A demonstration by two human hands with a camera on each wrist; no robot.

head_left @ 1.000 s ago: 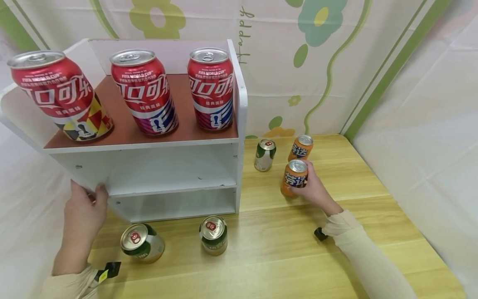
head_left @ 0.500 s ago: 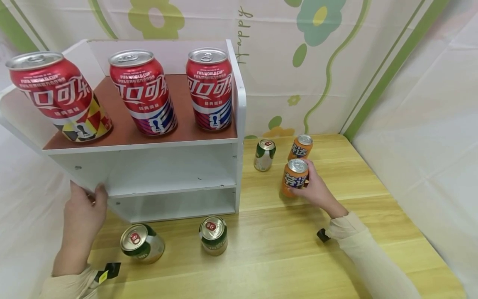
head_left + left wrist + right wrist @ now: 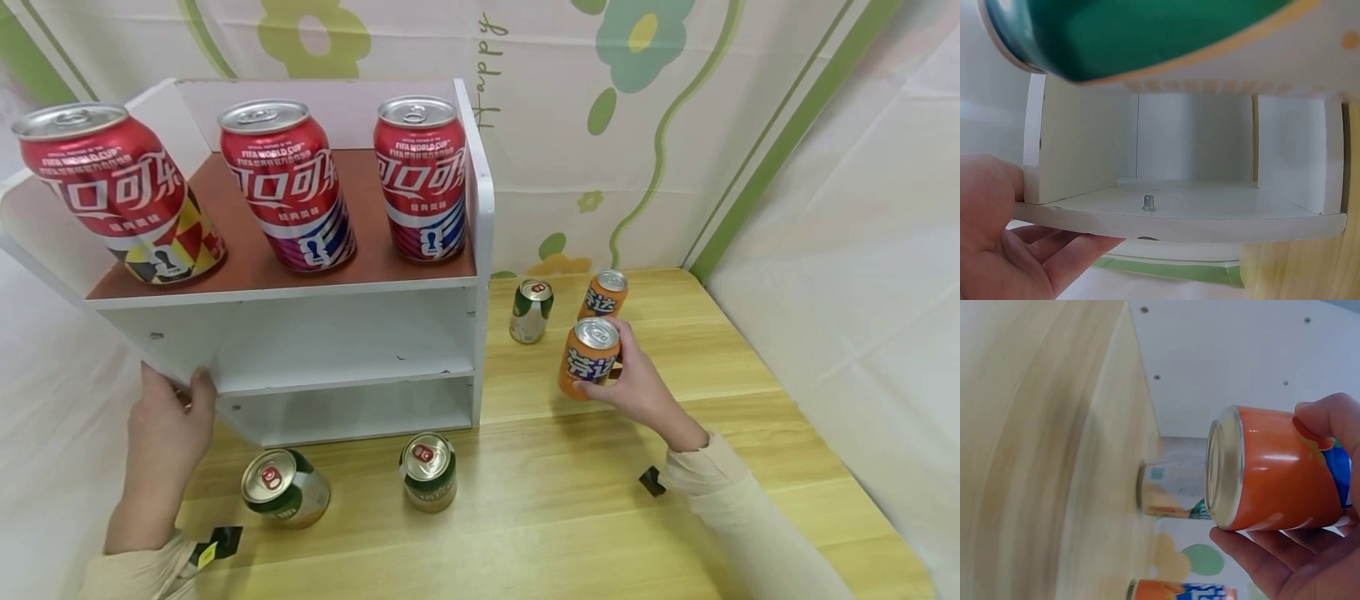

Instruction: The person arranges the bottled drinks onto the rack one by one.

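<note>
My right hand (image 3: 637, 382) holds an orange soda can (image 3: 585, 367), thumb on one side and fingers on the other. In the right wrist view the base of this orange can (image 3: 1272, 469) is off the table. At the left, my left hand (image 3: 171, 425) grips the side panel of a white shelf unit (image 3: 486, 250). The left wrist view shows the thumb inside the panel and the fingers (image 3: 1079, 256) outside it. Close to that hand stands a green-and-white can (image 3: 288, 490). A second orange can (image 3: 604, 293) stands behind the held one.
Three red cola cans (image 3: 288, 192) stand on the unit's brown top shelf (image 3: 360, 200). Another green-and-white can (image 3: 429, 475) stands in front of the unit, and one more green-and-white can (image 3: 531, 312) to its right. Fabric walls (image 3: 555, 167) border the wooden table (image 3: 540, 508).
My right hand has lifted the orange can slightly and brought it a little nearer and to the left. The left hand has stayed on the panel.
</note>
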